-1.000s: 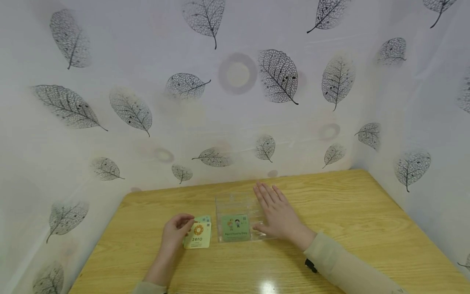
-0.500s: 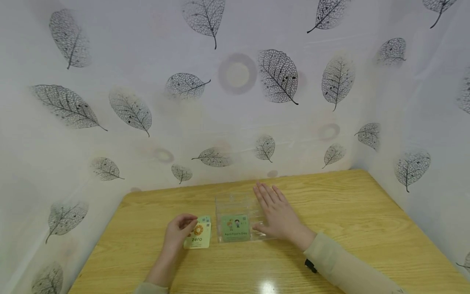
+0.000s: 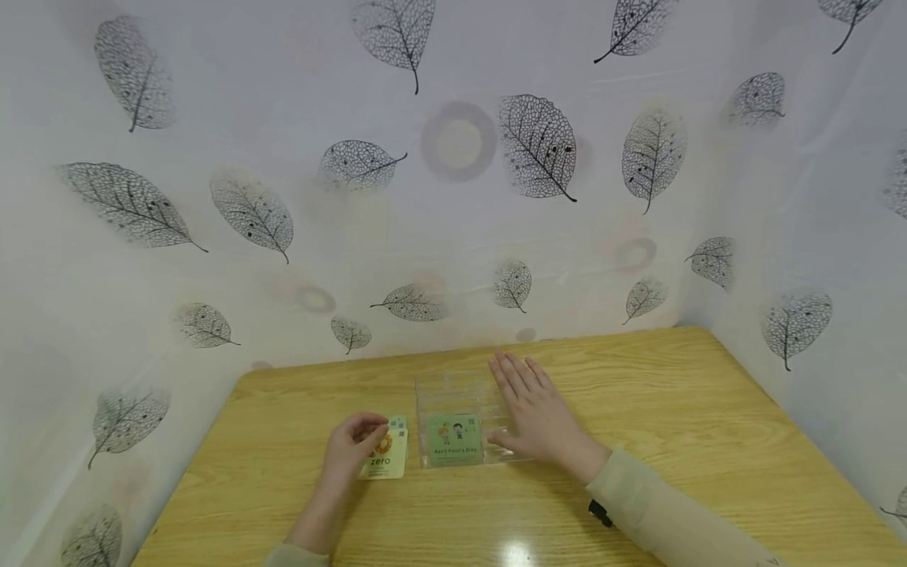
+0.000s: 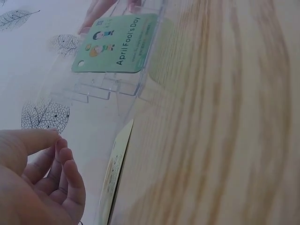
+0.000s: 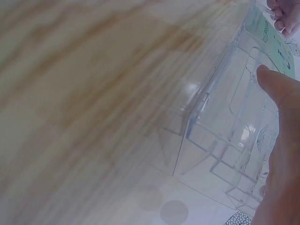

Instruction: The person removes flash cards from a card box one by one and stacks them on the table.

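My left hand (image 3: 350, 449) hovers over the left part of a yellow "zero" card (image 3: 386, 465), its fingers curled and the thumb meeting the fingertips. Nothing shows between them in the left wrist view, where the yellow card (image 4: 115, 173) appears below the hand. A green card (image 3: 400, 422) peeks out behind the yellow one. To the right stands a clear plastic card holder (image 3: 453, 387) with stepped dividers; its left section holds a green "April Fool's Day" card (image 3: 456, 441). My right hand (image 3: 540, 417) rests on the holder's right side, fingers extended, thumb along its front part.
The wooden table (image 3: 623, 394) carries the cards and the holder. A pale leaf-printed sheet (image 3: 453, 228) rises behind the table and along both sides. A small black item (image 3: 599, 513) sits at the right sleeve's cuff.
My left hand has shifted a little to the right across the yellow card, covering more of its picture. The right hand, the holder and the cards stay where they were.
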Available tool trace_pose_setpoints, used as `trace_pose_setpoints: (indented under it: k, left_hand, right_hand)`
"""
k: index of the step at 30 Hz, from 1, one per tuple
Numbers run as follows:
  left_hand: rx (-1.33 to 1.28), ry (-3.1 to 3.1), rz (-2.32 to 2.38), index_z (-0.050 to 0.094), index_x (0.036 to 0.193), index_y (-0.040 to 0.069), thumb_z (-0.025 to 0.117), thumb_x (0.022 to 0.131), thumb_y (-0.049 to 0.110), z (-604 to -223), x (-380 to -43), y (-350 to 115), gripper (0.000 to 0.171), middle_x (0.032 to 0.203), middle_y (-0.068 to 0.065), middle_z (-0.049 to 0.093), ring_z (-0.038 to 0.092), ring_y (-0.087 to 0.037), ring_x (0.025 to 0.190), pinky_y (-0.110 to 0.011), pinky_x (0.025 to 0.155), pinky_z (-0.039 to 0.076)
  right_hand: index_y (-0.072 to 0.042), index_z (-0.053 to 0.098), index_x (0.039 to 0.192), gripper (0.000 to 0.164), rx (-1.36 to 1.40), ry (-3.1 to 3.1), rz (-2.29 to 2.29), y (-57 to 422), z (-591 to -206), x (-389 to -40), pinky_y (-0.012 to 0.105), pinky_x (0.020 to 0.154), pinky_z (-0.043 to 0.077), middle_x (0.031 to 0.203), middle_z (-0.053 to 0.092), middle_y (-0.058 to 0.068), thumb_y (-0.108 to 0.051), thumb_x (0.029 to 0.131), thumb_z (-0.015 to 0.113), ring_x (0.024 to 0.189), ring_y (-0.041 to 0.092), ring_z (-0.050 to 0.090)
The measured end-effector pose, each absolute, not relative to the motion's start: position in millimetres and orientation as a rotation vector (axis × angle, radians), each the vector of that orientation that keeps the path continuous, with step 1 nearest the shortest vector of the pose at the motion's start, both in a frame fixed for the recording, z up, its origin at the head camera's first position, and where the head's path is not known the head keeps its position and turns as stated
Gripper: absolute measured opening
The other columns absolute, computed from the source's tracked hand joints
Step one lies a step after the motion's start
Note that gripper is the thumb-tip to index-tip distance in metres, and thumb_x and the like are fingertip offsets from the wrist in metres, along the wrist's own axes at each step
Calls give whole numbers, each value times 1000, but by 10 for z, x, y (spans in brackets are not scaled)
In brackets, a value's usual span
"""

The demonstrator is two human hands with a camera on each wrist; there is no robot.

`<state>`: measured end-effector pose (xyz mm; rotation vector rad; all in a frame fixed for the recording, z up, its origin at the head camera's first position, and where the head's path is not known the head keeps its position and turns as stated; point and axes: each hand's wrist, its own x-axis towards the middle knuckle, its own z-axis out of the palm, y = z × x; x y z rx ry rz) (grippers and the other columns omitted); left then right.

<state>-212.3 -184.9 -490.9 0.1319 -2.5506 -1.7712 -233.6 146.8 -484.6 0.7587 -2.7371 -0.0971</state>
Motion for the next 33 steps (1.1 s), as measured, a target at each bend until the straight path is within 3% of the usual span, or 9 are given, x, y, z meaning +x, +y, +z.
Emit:
trace_pose_setpoints:
  k: [33]
  left_hand:
    - [41,-2528,-1828,71,110,-6,71,98,-1,-4943,-2086,-1643,13,100,-13,74,63,-9,80,-20,65,55]
  right_hand:
    - [-1,14,169,117,763,-2748,-95,1475,-4849,-2333,54,134,16,178,13,19,-78,92,58,164,36,19]
